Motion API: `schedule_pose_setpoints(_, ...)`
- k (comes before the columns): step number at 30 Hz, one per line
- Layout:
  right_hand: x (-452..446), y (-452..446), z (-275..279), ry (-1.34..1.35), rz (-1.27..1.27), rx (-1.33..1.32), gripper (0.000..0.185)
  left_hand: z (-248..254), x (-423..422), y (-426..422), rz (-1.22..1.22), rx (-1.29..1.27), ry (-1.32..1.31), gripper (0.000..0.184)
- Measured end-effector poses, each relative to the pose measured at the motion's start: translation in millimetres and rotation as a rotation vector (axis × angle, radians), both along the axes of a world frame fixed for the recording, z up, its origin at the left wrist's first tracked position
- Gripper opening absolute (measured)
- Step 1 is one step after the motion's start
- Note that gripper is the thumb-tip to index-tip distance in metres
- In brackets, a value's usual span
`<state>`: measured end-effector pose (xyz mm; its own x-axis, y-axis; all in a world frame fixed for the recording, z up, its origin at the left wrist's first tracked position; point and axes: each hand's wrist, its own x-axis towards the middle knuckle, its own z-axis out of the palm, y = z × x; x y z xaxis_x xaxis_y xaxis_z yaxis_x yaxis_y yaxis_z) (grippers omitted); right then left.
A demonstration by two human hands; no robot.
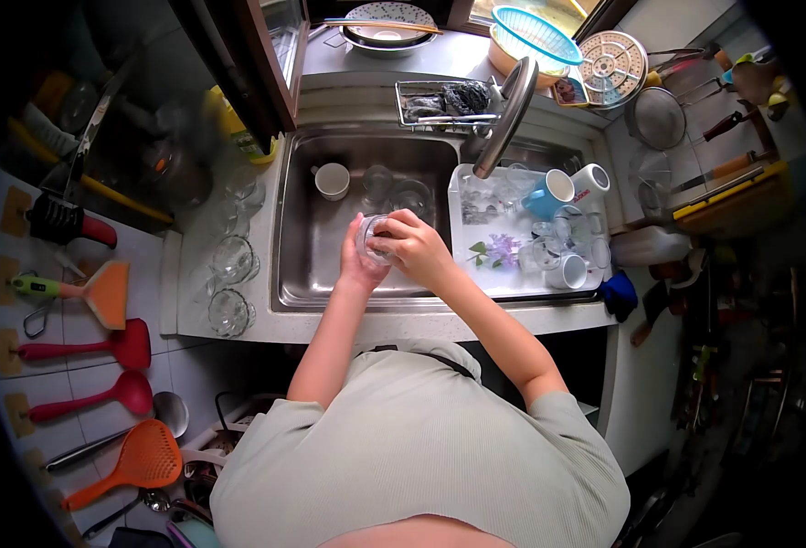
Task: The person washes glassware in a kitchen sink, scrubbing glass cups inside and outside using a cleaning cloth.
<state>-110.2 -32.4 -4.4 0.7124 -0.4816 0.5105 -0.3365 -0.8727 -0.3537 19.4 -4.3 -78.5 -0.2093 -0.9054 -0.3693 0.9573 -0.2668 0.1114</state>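
**Grasping one clear glass [373, 240] in two hands above the sink [321, 251]**

Wearing one pale shirt [421, 429] at the near edge. Passing, on the left wall, one orange slotted utensil [152, 457] and two red utensils [131, 343]. Cupping the clear glass in the left hand [361, 263], bending the right hand [412, 248] over it and closing fingers on it, so clasping it from two sides. Holding it over the sink's near half, just left of the tray [476, 274].

Meeting two nearer glass vessels [229, 312] on the left counter [188, 315], and more behind, too blurred to count. Coming, inside the sink, to two glass vessels [410, 195] and one white mug [333, 181]. Counting, on the tray, one blue mug [549, 197], two white cups [568, 271] and several clear glasses, too overlapped to number.

Arching one faucet [515, 100] over the tray. Reaching, farther back, one wire rack [412, 107], then one blue basket [540, 38] and two chopsticks [380, 24] lying across one bowl [389, 36].
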Motion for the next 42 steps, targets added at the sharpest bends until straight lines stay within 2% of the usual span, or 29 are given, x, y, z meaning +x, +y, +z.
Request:
schedule_pose_setpoints(2,-0.5,-2.3,-14.3,0.029,-0.014,-0.119,0.021,-3.3,1.5,-1.8,-0.012,0.003,-0.077,0.036)
schedule_pose_setpoints(5,-3.0,9.8,-24.9,0.11,-0.119,0.149,0.015,9.1,0.0,-1.3,0.021,0.071,-0.242,0.031)
schedule_pose_setpoints(9,-1.1,13.6,-19.9,0.152,-0.064,0.317,0.01,9.5,-0.8,-4.5,0.06,0.124,-0.339,0.026)
schedule_pose_setpoints(12,-2.0,5.5,-6.1,0.319,-0.027,0.775,0.017,-2.1,-0.5,-7.6,0.128,0.175,-0.428,0.025)
schedule_pose_setpoints(15,-6.4,-7.6,-42.4,-0.163,0.242,1.407,0.032,-11.4,0.2,-10.6,0.194,0.187,-0.476,0.023)
schedule_pose_setpoints(16,-6.8,-4.1,-36.8,-0.247,0.19,1.609,0.043,3.1,-0.9,-8.8,0.196,0.17,-0.447,0.023)
schedule_pose_setpoints(19,4.6,2.4,-38.8,-0.644,0.162,1.901,0.045,27.2,1.3,-14.1,0.226,0.136,-0.398,0.021)
schedule_pose_setpoints(20,11.2,2.0,-44.2,-0.591,0.188,1.694,0.047,39.0,3.2,-14.6,0.224,0.122,-0.399,0.02)
schedule_pose_setpoints(23,8.1,-1.1,-4.8,-0.077,0.209,0.72,0.043,38.8,14.1,-20.6,0.219,0.073,-0.444,0.02)
schedule_pose_setpoints(24,7.9,-0.3,10.3,0.136,0.148,0.577,0.045,33.6,18.1,-23.2,0.203,0.08,-0.456,0.021)
schedule_pose_setpoints(27,11.2,2.7,7.9,0.145,0.053,0.014,0.048,22.3,20.2,-25.8,0.225,0.093,-0.472,0.022)
schedule_pose_setpoints(31,10.3,5.7,0.0,0.215,-0.006,-0.077,0.051,24.6,14.9,-26.5,0.292,0.15,-0.625,0.019)
schedule_pose_setpoints(34,12.2,1.1,-10.1,0.121,0.082,0.005,0.05,36.5,11.6,-17.3,0.333,0.168,-0.74,0.025)
schedule_pose_setpoints(37,13.5,-8.9,6.2,0.045,0.203,0.987,0.051,42.2,12.6,-14.8,0.394,0.151,-0.789,0.035)
schedule_pose_setpoints(38,12.6,-7.5,8.1,-0.106,0.188,1.444,0.055,44.3,12.8,-13.8,0.415,0.128,-0.797,0.035)
schedule_pose_setpoints(40,9.2,-9.4,6.0,-0.423,0.339,1.653,0.062,51.4,10.2,-14.7,0.471,0.064,-0.801,0.031)
schedule_pose_setpoints(42,2.4,-16.8,4.0,-0.64,0.534,1.744,0.07,51.9,10.7,-19.7,0.404,-0.016,-0.622,0.029)
